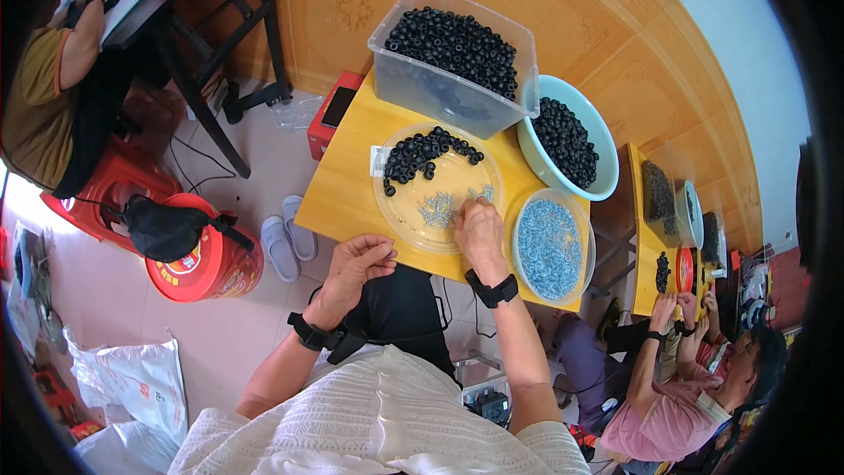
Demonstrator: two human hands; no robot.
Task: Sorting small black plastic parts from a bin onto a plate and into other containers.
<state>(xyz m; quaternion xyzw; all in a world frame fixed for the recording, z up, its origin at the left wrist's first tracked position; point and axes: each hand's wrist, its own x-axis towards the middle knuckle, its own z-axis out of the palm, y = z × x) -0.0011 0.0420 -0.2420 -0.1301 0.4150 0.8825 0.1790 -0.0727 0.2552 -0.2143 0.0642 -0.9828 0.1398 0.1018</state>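
My left hand (359, 266) is closed in a pinch just off the table's front edge; whatever it may hold is too small to make out. Over the right side of a clear round tray (400, 222), my right hand (481, 233) has its fingers drawn together and pointing down at small silvery metal pieces (434, 209). The fingertips are partly hidden. Black round hollow pieces (407, 158) lie along the tray's far side. Right of that hand, a clear round dish (592, 257) is full of small bluish-silver pieces (549, 248).
On the yellow table (338, 185) stand a clear plastic bin (457, 110) and a pale blue bowl (607, 180), both filled with black pieces. A red box (327, 127) with a dark phone adjoins the table's left. Another person (677, 396) works at the right-hand table; one sits far left.
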